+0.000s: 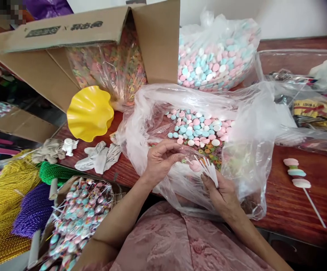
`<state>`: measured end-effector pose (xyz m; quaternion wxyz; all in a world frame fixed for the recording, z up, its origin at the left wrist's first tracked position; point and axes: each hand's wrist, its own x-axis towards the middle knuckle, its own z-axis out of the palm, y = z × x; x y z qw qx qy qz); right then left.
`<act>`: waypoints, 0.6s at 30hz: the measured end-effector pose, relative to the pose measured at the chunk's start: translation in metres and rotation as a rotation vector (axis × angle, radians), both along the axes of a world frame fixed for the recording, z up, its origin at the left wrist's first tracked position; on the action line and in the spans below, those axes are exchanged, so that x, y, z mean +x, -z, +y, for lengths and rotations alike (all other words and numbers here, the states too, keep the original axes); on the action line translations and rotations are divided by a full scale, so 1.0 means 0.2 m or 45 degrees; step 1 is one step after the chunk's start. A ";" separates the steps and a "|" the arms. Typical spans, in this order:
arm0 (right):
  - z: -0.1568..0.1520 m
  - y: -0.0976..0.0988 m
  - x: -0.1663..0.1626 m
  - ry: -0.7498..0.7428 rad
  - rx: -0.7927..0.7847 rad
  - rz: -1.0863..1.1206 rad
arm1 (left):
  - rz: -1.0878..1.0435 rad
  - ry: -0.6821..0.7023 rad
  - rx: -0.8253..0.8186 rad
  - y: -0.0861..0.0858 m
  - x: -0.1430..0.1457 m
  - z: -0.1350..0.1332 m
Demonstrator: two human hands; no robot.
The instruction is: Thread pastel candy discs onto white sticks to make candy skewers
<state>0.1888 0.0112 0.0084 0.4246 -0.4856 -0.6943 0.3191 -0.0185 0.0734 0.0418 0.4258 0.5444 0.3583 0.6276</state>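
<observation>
Centre of my frame, and there was the action: the right hand [222, 192] was clamped on a fan of white sticks [211, 175], tips pointing up and left. Just left of it, the left hand [163, 162] had its thumb and fingers curled close; whether anything small sat in that pinch, I couldn't tell. And look, a pink candy [195, 166] showed right by the stick tips, though I couldn't make out if one ran through it!

Under both hands lay the open plastic bag [248, 124], with pink, blue and white candies [194, 128] loose at mid-frame and little candy rings [208, 151] just below them. Here was my worry: a slack grip could have let the sticks slide apart and drop among the sweets, while too hard a push might have cracked a candy. That crumpled plastic could have snagged a finger, too. Over at the right edge, a candy skewer [301, 183] lay on the table [287, 214]; a careless elbow might have knocked it off.
</observation>
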 end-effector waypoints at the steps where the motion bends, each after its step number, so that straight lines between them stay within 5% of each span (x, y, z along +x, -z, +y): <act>1: 0.00 -0.01 -0.01 0.000 -0.013 -0.008 | 0.076 -0.041 0.077 0.00 -0.01 0.00; 14: -0.04 0.01 -0.02 0.128 -0.137 -0.065 | 0.742 -0.181 0.708 0.07 0.00 -0.03; 18: -0.03 0.02 -0.04 0.095 -0.144 -0.002 | 0.432 -0.073 0.429 0.07 0.04 -0.04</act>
